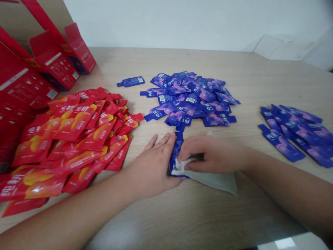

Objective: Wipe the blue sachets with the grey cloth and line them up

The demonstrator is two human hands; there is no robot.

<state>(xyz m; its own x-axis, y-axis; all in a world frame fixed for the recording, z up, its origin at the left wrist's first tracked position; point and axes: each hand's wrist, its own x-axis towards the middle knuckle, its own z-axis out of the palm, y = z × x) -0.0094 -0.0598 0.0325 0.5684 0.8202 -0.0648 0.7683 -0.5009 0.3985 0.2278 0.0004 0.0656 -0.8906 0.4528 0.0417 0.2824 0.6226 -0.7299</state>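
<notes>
A single blue sachet (177, 147) lies on the table in front of me, its printed back up and its narrow neck pointing away. My left hand (156, 163) is flat along its left side, fingers stretched out, the thumb by its lower edge. From the other side, my right hand (210, 154) pinches a whitish cloth (215, 180) and presses a bunched part of it onto the sachet's lower half. The rest of the cloth trails to the right under that hand. Part of the sachet is hidden by both hands and the cloth.
Behind my hands lies a heap of blue sachets (192, 97), with one loose sachet (130, 81) left of it. More blue sachets (299, 130) overlap at the right. Red pouches (75, 139) pile up at the left, before open red boxes (56, 57). A white wall (177, 24) borders the table.
</notes>
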